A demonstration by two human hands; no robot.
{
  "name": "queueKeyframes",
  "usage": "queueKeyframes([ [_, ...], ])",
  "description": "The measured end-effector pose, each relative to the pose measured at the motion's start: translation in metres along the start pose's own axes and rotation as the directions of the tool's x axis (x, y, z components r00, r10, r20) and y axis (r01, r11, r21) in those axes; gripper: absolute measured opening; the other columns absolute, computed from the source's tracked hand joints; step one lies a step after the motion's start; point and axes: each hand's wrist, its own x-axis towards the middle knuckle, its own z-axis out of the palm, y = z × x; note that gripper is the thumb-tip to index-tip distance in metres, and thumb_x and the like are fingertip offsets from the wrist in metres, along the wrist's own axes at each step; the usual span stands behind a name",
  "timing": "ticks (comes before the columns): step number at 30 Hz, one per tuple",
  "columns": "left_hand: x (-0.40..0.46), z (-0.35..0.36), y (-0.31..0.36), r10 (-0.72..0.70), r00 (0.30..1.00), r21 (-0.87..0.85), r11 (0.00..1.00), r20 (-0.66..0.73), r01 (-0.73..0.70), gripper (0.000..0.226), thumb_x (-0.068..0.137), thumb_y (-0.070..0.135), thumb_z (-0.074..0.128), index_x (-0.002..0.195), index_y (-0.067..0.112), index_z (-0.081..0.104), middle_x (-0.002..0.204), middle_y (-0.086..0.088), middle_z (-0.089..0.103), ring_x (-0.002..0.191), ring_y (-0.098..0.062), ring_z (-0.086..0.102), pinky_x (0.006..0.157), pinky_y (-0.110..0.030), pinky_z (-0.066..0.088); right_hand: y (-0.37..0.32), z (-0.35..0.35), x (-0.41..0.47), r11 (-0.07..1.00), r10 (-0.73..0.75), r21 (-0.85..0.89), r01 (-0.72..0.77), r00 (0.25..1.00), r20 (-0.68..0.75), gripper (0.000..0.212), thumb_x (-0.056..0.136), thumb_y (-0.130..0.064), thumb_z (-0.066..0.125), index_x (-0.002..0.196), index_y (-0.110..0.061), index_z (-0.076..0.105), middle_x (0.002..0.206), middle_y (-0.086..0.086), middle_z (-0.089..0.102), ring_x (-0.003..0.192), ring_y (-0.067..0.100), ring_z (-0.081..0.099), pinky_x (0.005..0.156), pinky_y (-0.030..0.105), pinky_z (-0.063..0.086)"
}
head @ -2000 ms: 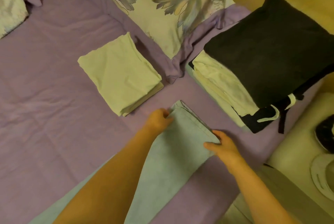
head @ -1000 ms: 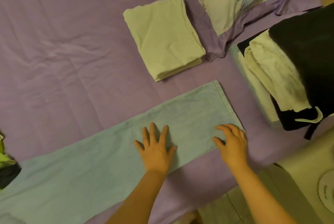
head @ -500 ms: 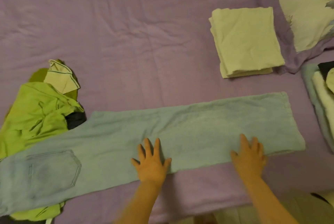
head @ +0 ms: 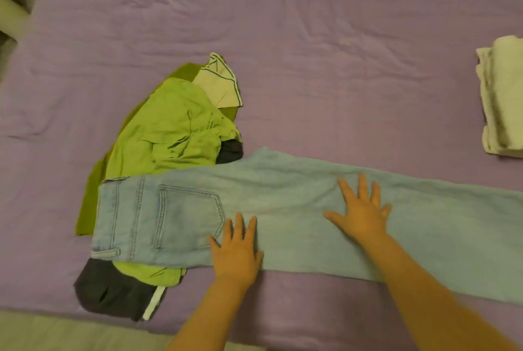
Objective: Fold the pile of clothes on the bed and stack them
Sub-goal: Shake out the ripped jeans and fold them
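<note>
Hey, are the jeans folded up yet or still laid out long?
Laid out long. The jeans stretch flat across the bed, both hands pressing on them, waist end over the unfolded pile.

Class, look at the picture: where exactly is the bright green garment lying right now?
In the head view the bright green garment lies crumpled at left of centre on the purple bedsheet, partly under the waist end of the jeans, with a dark garment beneath it.
</note>
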Motion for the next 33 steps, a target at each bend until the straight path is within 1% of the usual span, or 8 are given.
queueKeyframes([
  [5,-0.007,-0.030,-0.053,0.112,0.957,-0.238,0.955,-0.267,-0.178,0.045,0.098,0.026,0.045,0.142,0.017,0.040,0.152,-0.012,0.028,0.134,-0.030,0.034,0.101,-0.039,0.040,-0.062,0.015,-0.017,0.992,-0.102,-0.074,0.101,0.995,-0.006,0.085,0.089,-0.061,0.046,0.151,-0.033,-0.004,0.157,0.010,-0.020,0.145,0.033,-0.015,0.115,0.057,0.010],
  [10,-0.007,-0.054,-0.122,-0.085,0.777,-0.221,0.973,-0.623,-0.072,0.038,0.077,0.004,0.074,0.115,0.004,0.067,0.123,-0.028,0.057,0.109,-0.049,0.056,0.087,-0.057,0.049,-0.154,0.052,-0.053,0.936,-0.351,-0.031,0.352,0.936,0.010,0.075,0.092,-0.061,0.037,0.150,-0.037,-0.003,0.159,0.009,-0.015,0.146,0.029,-0.011,0.118,0.046,0.010],
  [14,0.000,-0.061,-0.170,-0.307,0.824,-0.353,0.925,-0.476,0.141,0.078,0.089,0.049,0.057,0.151,0.016,0.022,0.157,-0.020,0.017,0.144,-0.038,0.018,0.114,-0.057,0.016,-0.210,0.067,-0.059,0.872,-0.487,-0.026,0.488,0.873,0.036,0.070,0.092,-0.065,0.028,0.149,-0.041,-0.005,0.159,0.003,-0.015,0.146,0.026,-0.014,0.118,0.047,0.007],
  [18,0.008,-0.059,-0.203,-0.496,0.810,-0.596,0.767,-0.314,0.239,0.114,0.073,0.072,0.059,0.153,0.017,-0.001,0.157,-0.017,0.015,0.142,-0.034,0.021,0.111,-0.050,0.025,-0.224,0.069,-0.041,0.871,-0.426,-0.199,0.449,0.892,0.150,0.073,0.091,-0.068,0.029,0.145,-0.046,-0.016,0.156,0.002,-0.026,0.144,0.031,-0.021,0.112,0.062,0.004],
  [21,0.013,-0.062,-0.225,-0.524,0.830,-0.775,0.599,-0.191,0.200,0.113,0.071,0.065,0.068,0.153,0.016,0.009,0.151,-0.013,0.033,0.135,-0.034,0.036,0.105,-0.050,0.038,-0.230,0.064,-0.037,0.882,-0.400,-0.194,0.430,0.899,0.177,0.073,0.092,-0.064,0.035,0.145,-0.048,-0.014,0.156,0.003,-0.027,0.143,0.033,-0.021,0.111,0.063,0.005],
  [28,0.004,-0.097,-0.248,-0.463,0.886,-0.986,0.139,0.014,0.088,0.044,0.081,0.035,0.073,0.114,0.009,0.061,0.116,-0.013,0.066,0.095,-0.026,0.066,0.080,-0.040,0.055,-0.244,0.043,-0.061,0.878,-0.472,0.145,0.456,0.875,0.111,0.070,0.095,-0.044,0.049,0.152,-0.028,0.012,0.160,0.008,0.000,0.147,0.025,0.000,0.118,0.039,0.013],
  [31,-0.019,-0.118,-0.226,-0.235,0.971,-0.997,-0.072,0.049,0.033,0.041,0.081,0.039,0.070,0.111,0.012,0.064,0.098,-0.003,0.073,0.081,-0.016,0.071,0.064,-0.027,0.056,-0.262,0.021,-0.082,0.655,-0.542,0.633,0.413,0.841,0.012,0.061,0.093,-0.030,0.059,0.146,-0.019,0.031,0.153,0.003,0.029,0.138,0.012,0.030,0.107,0.016,0.031],
  [33,-0.032,-0.130,-0.204,-0.105,0.994,-0.996,-0.083,0.025,0.016,0.053,0.077,0.055,0.063,0.113,0.016,0.065,0.091,0.003,0.074,0.082,-0.014,0.071,0.067,-0.025,0.055,-0.269,0.001,-0.100,0.414,-0.549,0.880,0.232,0.835,0.038,0.061,0.088,-0.032,0.060,0.143,-0.023,0.035,0.143,-0.003,0.043,0.124,0.002,0.046,0.093,0.010,0.042],
])
